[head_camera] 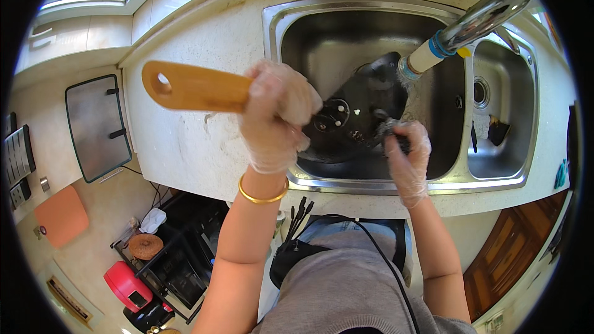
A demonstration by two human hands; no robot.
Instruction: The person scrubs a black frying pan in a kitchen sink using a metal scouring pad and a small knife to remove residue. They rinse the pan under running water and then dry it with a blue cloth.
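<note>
In a clear plastic glove, my left hand [277,113] grips a wooden handle [199,86] that points out over the counter on the left. The handle appears to belong to the dark pan [343,102], which lies tilted inside the large steel sink basin [320,37]. Small white bits and brown flecks show on the pan's dark surface. My right hand [410,157], gloved too, pinches a steel wool scrubber [389,130] against the pan's near right side. Water falls from the faucet [422,58] at the pan's far right edge.
To the right is a smaller basin [499,67] with a drain, a dark slim item [474,137] and a blackened scrap [499,130]. The pale countertop [204,148] runs along the left. A black rack [181,250] stands lower left, near a red appliance [127,286].
</note>
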